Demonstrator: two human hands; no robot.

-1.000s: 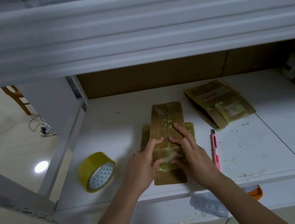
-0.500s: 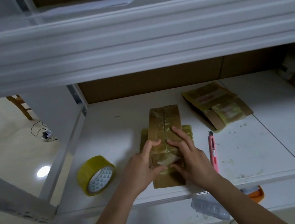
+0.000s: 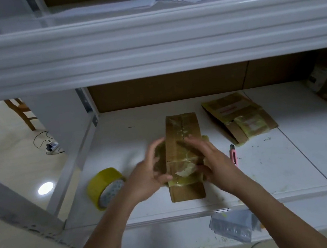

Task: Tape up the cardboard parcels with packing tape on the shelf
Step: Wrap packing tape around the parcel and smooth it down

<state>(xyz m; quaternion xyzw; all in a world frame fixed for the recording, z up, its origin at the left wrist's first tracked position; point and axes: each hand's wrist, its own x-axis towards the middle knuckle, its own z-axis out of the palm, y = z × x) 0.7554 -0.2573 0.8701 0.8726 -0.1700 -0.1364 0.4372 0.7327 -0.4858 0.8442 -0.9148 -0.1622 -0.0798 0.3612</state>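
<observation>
Left of your fingers, the tape roll [image 3: 106, 188] stands on edge on the shelf [image 3: 290, 169], free of both hands. Your left hand [image 3: 147, 180] sits at the parcel's left edge, fingers [image 3: 155, 148] spread and reaching up along its side; motion blur hides whether they press the tape or only touch it. Between your hands lies the parcel [image 3: 181, 140], long axis pointing away from you, with tape along its centre seam and a crosswise band over the middle. Your right hand [image 3: 214, 162] lies on that band, fingers [image 3: 190, 141] stretched flat over the top. I judge you are smoothing the band down, so this parcel looks nearly sealed; its near end shows bare cardboard. Just right of your right fingers is a pink cutter [image 3: 234, 155]. Farther right lies a second parcel [image 3: 239, 116], which looks to have a flap open, likely needing tape.
</observation>
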